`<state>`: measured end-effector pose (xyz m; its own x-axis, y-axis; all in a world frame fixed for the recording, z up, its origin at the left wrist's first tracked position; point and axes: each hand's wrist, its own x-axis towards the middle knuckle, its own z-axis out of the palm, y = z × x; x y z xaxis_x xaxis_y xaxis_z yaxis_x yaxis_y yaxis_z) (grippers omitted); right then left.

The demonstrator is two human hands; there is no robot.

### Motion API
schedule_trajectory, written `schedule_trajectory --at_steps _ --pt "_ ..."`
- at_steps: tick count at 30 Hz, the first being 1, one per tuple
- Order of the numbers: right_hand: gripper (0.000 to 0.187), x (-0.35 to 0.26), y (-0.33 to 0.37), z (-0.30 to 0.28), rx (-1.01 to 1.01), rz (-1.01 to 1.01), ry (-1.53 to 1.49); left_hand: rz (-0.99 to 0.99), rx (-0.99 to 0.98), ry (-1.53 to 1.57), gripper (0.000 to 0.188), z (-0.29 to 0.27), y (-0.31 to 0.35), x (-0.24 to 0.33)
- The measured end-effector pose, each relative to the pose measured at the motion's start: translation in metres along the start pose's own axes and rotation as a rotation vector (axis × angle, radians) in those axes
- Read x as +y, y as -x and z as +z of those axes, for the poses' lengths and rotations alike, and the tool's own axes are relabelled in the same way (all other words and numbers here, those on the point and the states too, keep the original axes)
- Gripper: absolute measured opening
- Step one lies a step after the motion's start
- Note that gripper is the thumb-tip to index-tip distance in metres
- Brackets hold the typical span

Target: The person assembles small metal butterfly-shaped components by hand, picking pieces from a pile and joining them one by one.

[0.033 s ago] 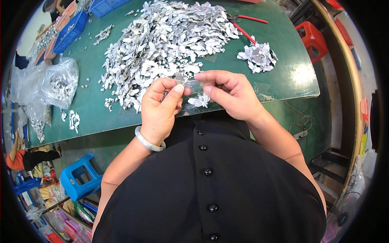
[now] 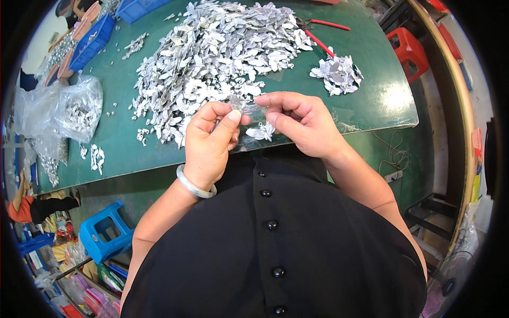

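Observation:
Between the thumb and fingers of my left hand [image 2: 212, 132] is a small silver wing-shaped metal piece [image 2: 235, 102], pinched above the table's near edge. My right hand [image 2: 305, 121] is closed close beside it, index finger reaching toward the piece and thumb curled below. Whatever lies between those right fingers is blurred. Under the hands, a silver winged piece [image 2: 261, 131] rests on the green table [image 2: 371, 114]. A large heap of similar silver pieces [image 2: 212, 53] spreads just beyond both hands.
A smaller silver pile [image 2: 336, 74] sits at right, near red-handled pliers [image 2: 321, 43]. Clear plastic bags [image 2: 79, 108] of metal parts are at left, with a blue crate [image 2: 93, 42] behind. A blue stool [image 2: 106, 230] and a red stool [image 2: 409, 53] flank the table. Another person [image 2: 37, 209] is far left.

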<state>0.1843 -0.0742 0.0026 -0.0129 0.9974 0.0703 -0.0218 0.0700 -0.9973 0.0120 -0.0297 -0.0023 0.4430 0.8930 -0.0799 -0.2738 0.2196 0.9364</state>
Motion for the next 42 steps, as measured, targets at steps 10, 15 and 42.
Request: schedule_trajectory --at_steps 10,15,42 --pt "0.025 -0.002 0.012 -0.024 0.065 -0.041 -0.045 -0.277 -0.060 0.203 0.004 0.023 -0.018 0.006" --pt "0.026 -0.004 0.021 -0.045 0.129 -0.081 -0.063 -0.306 -0.122 0.181 0.005 0.047 -0.032 0.004" --pt "0.025 0.001 0.089 -0.155 0.610 -0.151 -0.157 -0.414 -0.354 -0.388 0.020 0.186 -0.109 -0.015"
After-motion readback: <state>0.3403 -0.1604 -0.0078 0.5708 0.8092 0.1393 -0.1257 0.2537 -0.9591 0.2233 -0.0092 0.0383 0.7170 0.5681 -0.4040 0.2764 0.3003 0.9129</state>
